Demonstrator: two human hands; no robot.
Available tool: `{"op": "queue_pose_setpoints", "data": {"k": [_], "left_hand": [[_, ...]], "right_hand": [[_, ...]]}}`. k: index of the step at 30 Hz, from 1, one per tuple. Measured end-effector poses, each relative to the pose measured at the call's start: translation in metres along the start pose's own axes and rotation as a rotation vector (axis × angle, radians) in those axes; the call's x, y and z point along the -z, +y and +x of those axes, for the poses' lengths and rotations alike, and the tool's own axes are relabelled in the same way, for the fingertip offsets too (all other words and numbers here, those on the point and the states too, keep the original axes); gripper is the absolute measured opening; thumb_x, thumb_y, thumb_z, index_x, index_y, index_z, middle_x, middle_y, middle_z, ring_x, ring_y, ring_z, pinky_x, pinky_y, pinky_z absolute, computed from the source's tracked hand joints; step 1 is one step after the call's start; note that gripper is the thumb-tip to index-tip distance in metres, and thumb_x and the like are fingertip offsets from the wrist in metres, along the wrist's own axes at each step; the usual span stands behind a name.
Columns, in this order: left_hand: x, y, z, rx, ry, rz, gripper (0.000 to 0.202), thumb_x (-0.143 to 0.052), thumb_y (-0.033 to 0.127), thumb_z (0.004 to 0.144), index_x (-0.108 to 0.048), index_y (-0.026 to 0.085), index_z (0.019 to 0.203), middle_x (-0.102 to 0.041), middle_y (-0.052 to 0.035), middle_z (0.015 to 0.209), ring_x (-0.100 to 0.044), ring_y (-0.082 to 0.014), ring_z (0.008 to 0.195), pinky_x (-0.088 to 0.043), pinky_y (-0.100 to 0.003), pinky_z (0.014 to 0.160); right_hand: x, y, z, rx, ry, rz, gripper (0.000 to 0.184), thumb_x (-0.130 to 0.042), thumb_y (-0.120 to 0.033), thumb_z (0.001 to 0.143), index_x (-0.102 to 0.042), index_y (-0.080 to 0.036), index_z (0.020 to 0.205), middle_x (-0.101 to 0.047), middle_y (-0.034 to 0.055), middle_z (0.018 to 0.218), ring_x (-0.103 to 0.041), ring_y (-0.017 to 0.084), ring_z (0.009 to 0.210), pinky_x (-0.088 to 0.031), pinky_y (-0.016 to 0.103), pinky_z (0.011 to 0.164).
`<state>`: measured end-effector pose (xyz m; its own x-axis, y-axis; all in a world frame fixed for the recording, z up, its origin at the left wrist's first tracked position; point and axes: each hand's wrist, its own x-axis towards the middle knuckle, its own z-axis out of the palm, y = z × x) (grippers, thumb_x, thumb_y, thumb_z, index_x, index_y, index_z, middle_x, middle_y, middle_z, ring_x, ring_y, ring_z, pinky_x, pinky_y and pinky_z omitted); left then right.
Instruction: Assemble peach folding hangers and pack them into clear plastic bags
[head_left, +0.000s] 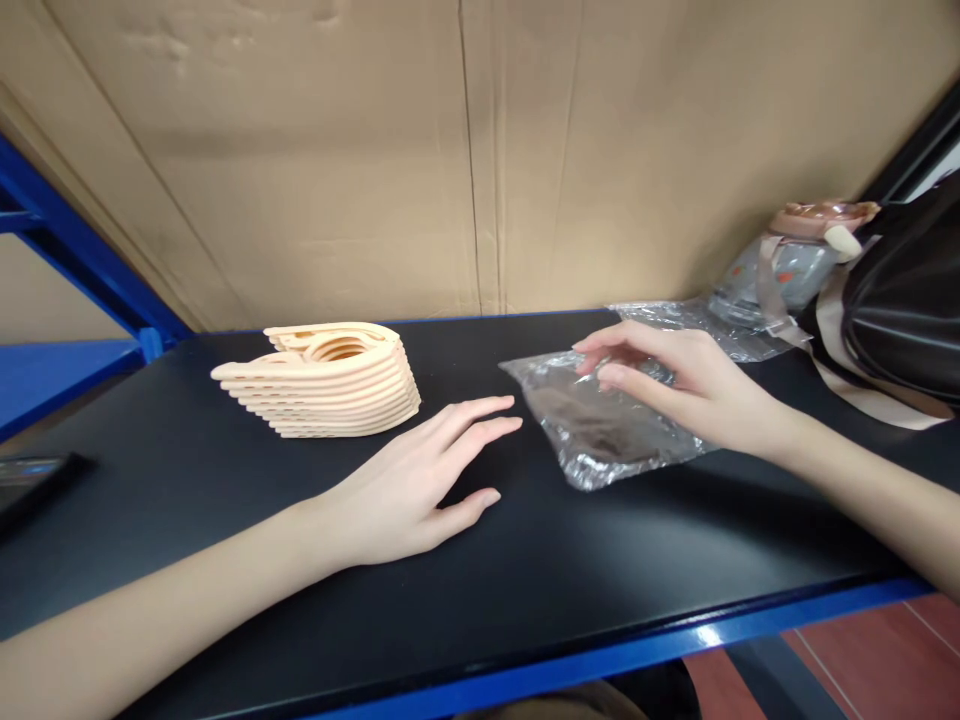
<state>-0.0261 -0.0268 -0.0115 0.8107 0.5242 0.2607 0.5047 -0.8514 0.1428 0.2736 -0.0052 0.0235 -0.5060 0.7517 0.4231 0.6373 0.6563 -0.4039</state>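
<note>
Backing black tabletop: cardboard | left hand released | right hand unclenched over plastic bag

The left forearm and right forearm are showing bare, their slender, smooth outlines tapering toward narrow wrists. The left hand and right hand are going bare too, with slim, long fingers ending in rounded nails.

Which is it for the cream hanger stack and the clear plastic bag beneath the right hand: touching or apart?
Apart: the head view shows black tabletop between the cream hanger stack and the clear plastic bag.
</note>
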Motion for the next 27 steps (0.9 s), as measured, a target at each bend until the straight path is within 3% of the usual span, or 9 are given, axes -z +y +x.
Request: {"op": "queue_pose_setpoints", "data": {"k": [3,7,11,15,18,22,27], "left_hand": [[-0.001,-0.002,0.001,-0.067,0.040,0.026,0.043,-0.047,0.027,0.098,-0.041,0.018,0.140,-0.045,-0.0121,0.147,-0.044,-0.0231,0.134,-0.042,-0.038,0.110],[-0.002,-0.002,0.001,-0.108,0.032,0.025,0.034,-0.043,0.028,0.101,-0.050,0.019,0.132,-0.054,-0.0093,0.138,-0.050,-0.0220,0.128,-0.043,-0.037,0.108],[-0.004,-0.004,0.001,-0.001,0.052,-0.021,0.035,-0.037,0.030,0.103,-0.047,0.020,0.135,-0.052,-0.0076,0.141,-0.051,-0.0204,0.128,-0.044,-0.035,0.107],[-0.007,-0.006,0.001,0.118,0.089,-0.050,0.040,-0.037,0.034,0.104,-0.040,0.021,0.141,-0.047,-0.0069,0.146,-0.048,-0.0199,0.132,-0.041,-0.036,0.111],[-0.009,-0.006,0.002,0.096,0.073,-0.040,0.042,-0.041,0.033,0.102,-0.037,0.020,0.142,-0.048,-0.0079,0.145,-0.048,-0.0205,0.132,-0.042,-0.038,0.111],[-0.010,-0.005,0.003,0.090,0.112,-0.032,0.039,-0.039,0.025,0.102,-0.038,0.019,0.141,-0.050,-0.0083,0.144,-0.048,-0.0193,0.131,-0.041,-0.038,0.111],[-0.011,-0.006,0.003,0.156,0.106,-0.018,0.042,-0.038,0.029,0.102,-0.039,0.017,0.142,-0.048,-0.0101,0.146,-0.047,-0.0231,0.133,-0.041,-0.043,0.111]], "right_hand": [[-0.001,0.009,0.002,0.056,-0.010,-0.118,0.026,-0.049,-0.038,0.097,-0.065,-0.022,0.109,-0.070,0.0030,0.108,-0.065,0.018,0.096,-0.050,0.032,0.082],[-0.005,0.021,0.003,0.127,-0.207,-0.180,0.027,-0.050,-0.036,0.096,-0.065,-0.024,0.115,-0.067,0.0026,0.119,-0.062,0.020,0.109,-0.048,0.037,0.095],[-0.012,0.017,0.000,0.159,-0.340,-0.206,0.028,-0.050,-0.037,0.097,-0.064,-0.025,0.118,-0.066,0.0023,0.119,-0.064,0.019,0.106,-0.050,0.036,0.092],[-0.018,0.010,-0.003,0.225,-0.343,-0.286,0.028,-0.051,-0.037,0.097,-0.065,-0.023,0.116,-0.068,0.0038,0.113,-0.065,0.021,0.100,-0.053,0.039,0.087],[-0.023,0.000,-0.006,0.330,-0.267,-0.352,0.026,-0.049,-0.032,0.098,-0.066,-0.020,0.113,-0.069,0.0059,0.111,-0.064,0.022,0.101,-0.051,0.042,0.090],[-0.032,-0.028,-0.016,0.510,-0.237,-0.293,0.028,-0.047,-0.031,0.099,-0.065,-0.015,0.115,-0.069,0.0080,0.115,-0.065,0.021,0.100,-0.052,0.037,0.088],[-0.036,-0.049,-0.029,0.647,-0.359,-0.278,0.033,-0.040,-0.012,0.100,-0.058,-0.018,0.127,-0.064,0.0069,0.128,-0.063,0.017,0.106,-0.050,0.032,0.092]]}}
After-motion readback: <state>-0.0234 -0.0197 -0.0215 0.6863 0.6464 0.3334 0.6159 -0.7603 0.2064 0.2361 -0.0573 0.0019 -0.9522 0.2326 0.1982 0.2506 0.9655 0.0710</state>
